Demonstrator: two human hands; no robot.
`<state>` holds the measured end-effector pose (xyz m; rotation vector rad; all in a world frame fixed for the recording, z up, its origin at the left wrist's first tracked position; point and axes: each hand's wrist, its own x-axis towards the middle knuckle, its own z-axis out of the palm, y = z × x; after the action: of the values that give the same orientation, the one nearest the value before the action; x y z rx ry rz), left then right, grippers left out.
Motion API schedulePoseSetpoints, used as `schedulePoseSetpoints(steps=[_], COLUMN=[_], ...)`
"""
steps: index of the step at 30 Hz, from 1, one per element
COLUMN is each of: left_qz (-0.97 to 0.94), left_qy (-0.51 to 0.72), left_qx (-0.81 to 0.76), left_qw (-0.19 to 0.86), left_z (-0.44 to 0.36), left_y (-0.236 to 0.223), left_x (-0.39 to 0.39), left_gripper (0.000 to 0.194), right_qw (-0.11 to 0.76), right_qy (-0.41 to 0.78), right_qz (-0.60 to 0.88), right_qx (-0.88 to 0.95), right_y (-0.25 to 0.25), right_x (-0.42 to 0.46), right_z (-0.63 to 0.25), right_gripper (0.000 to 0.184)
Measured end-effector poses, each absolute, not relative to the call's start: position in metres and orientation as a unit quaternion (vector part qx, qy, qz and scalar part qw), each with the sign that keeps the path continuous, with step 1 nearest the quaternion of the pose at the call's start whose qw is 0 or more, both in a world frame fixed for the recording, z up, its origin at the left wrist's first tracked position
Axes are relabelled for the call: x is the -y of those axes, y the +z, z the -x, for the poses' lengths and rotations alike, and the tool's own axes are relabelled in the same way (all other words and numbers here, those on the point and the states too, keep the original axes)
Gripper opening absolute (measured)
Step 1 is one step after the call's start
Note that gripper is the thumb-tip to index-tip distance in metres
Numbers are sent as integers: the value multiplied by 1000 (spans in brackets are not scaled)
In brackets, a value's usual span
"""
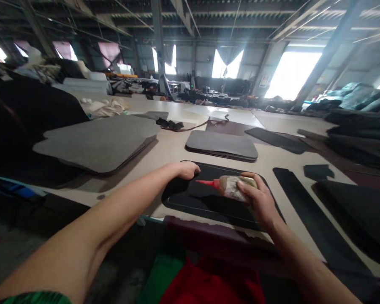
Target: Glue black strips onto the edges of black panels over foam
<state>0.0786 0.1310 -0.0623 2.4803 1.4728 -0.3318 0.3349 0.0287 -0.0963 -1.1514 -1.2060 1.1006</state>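
My right hand [258,196] is wrapped round a squeeze bottle [232,187] with a worn, whitish body. Its long red nozzle [205,183] points left, over a black rounded panel [205,202] lying on the table. A thin pale line runs along the inside of the panel's edge. At the panel's far left corner rests my left hand [188,170], its fingers curled in, close to the nozzle tip. Whatever is under or between those fingers is hidden.
Behind the panel lies a stack of grey rounded sheets [223,143]; larger grey sheets [101,141] are at left. A long black strip [310,211] and dark panels [357,211] lie at right. Dark ribbon [171,124] crosses the table [164,147] farther back.
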Motion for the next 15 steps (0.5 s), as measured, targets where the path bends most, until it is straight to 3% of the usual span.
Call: schedulePoseSetpoints(steps=[6, 10, 12, 15], left_qz=[-867, -858, -834, -795], left_qy=[-31, 83, 186, 207], left_qx=[-490, -507, -519, -569], left_qw=[80, 24, 19, 30], left_z=[-75, -54, -31, 14], left_y=[-65, -70, -81, -110], left_x=[-123, -106, -92, -67], left_gripper=[38, 47, 47, 42], right_qw=[678, 739, 755, 769], right_qy=[589, 540, 506, 477], right_qz=[380, 363, 370, 372], right_qx=[221, 177, 192, 208], right_y=[-89, -87, -90, -96], right_x=[-35, -52, -67, -96], right_z=[-411, -457, -475, -493], right_gripper=[33, 39, 36, 25])
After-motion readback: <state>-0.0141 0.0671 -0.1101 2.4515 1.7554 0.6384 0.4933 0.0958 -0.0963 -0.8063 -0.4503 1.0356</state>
